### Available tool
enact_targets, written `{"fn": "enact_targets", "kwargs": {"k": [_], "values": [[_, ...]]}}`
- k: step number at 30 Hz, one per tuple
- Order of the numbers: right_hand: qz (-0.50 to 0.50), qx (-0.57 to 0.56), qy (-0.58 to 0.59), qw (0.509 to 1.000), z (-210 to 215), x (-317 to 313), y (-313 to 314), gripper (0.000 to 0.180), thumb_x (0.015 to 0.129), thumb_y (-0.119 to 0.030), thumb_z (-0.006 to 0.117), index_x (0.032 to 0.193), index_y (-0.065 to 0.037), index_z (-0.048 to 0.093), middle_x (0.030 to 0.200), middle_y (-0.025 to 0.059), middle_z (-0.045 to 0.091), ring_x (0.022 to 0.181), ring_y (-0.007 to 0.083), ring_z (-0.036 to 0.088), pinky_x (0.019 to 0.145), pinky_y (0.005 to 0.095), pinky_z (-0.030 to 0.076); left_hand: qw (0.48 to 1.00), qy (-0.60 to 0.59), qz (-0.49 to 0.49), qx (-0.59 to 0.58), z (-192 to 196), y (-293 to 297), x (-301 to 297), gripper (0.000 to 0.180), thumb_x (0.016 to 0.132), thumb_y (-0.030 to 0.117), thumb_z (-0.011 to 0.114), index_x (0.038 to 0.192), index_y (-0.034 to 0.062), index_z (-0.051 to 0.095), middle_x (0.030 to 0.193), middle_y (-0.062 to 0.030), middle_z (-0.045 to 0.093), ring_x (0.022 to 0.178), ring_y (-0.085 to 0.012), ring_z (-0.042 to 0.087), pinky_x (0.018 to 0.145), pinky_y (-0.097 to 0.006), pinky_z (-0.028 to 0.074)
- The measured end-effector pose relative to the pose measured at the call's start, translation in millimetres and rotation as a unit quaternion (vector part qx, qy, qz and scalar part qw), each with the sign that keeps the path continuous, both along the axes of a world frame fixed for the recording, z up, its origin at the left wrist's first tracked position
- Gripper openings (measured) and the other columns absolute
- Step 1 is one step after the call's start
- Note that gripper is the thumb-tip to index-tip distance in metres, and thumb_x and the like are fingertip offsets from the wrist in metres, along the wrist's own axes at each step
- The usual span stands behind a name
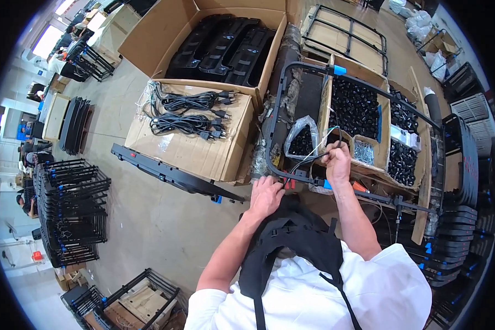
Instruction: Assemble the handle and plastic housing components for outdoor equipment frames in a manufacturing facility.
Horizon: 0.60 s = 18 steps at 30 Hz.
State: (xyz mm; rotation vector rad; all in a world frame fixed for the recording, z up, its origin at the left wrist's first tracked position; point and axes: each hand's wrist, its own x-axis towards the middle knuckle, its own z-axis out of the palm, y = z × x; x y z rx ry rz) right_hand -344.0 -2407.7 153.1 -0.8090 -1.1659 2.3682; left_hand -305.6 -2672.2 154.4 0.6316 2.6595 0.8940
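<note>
A black tubular metal frame (271, 127) with blue pieces on it lies over the worktable in front of me. My right hand (337, 160) is closed in a pinch on a black cable (303, 161), above the frame's near bar. Thin white and green wires stick out beside those fingers. The cable curves down to the left, to my left hand (266, 196), which is closed on it at the frame's near left corner. My left palm and part of its grip are hidden. A clear plastic bag (301, 138) of small black parts sits inside the frame, just beyond the cable.
Wooden bins (325, 104) hold black plastic parts, and one compartment holds metal screws (363, 153). Left of the table, coiled power cords (190, 113) lie on a cardboard box (187, 157). Behind it stands an open carton (267, 82) of black panels. Stacked frames (71, 203) stand at far left.
</note>
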Motion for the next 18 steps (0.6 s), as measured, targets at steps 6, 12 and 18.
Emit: {"fn": "enact_targets", "kwargs": {"k": [6, 12, 18], "values": [[0.283, 0.112, -0.032, 0.952, 43.4, -9.2, 28.8, 0.045, 0.108, -0.027, 0.052, 0.148, -0.008, 0.059, 0.078, 0.0002, 0.065, 0.059, 0.0088, 0.054, 0.051, 0.0247, 0.042, 0.988, -0.040, -0.069, 0.133, -23.5, -14.6, -3.7, 0.026, 0.095, 0.026, 0.067, 0.098, 0.0006, 0.071, 0.111, -0.0170, 0.069, 0.111, -0.0401, 0.063, 0.093, -0.050, 0.050], [0.298, 0.617, 0.112, 0.720, 81.8, 0.6, -28.5, 0.055, 0.097, -0.022, 0.064, 0.149, -0.005, 0.060, 0.150, 0.0163, 0.061, 0.135, 0.0300, 0.061, 0.107, 0.0386, 0.049, 0.955, -0.236, 0.010, 0.181, -44.0, -23.6, 11.3, 0.034, 0.099, 0.033, 0.065, 0.095, -0.0012, 0.065, 0.098, -0.0194, 0.065, 0.095, -0.0372, 0.066, 0.085, -0.045, 0.052], [0.296, 0.614, 0.070, 0.728, 53.3, -26.8, -14.7, 0.050, 0.089, -0.026, 0.071, 0.133, -0.002, 0.069, 0.142, 0.0198, 0.064, 0.135, 0.0376, 0.059, 0.117, 0.0460, 0.043, 0.933, -0.252, 0.035, 0.252, -46.0, -20.8, 21.1, 0.025, 0.100, 0.024, 0.066, 0.093, -0.0001, 0.064, 0.093, -0.0145, 0.063, 0.086, -0.0286, 0.062, 0.081, -0.041, 0.051]]}}
